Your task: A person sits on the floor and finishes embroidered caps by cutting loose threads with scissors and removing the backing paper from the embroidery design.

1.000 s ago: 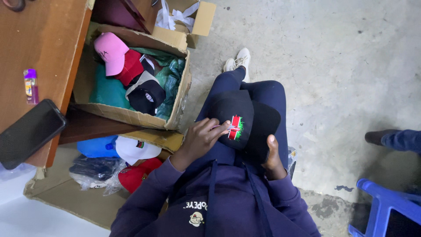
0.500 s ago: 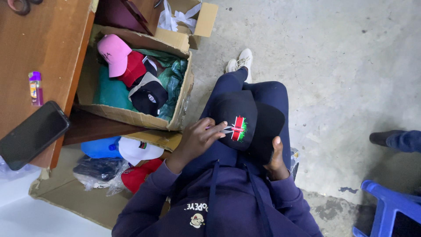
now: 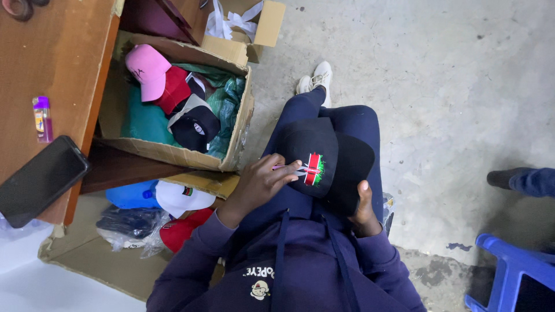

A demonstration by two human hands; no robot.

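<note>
The left hand pinches a thin tool at the flag patch on the black cap, which lies across the lap, just right of it, while the right hand grips the cap's underside.

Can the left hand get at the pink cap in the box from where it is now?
Probably yes. The left hand rests on the black cap in the lap, and the cardboard box beside the knee is open-topped, with the pink cap lying uncovered at its far end.
</note>
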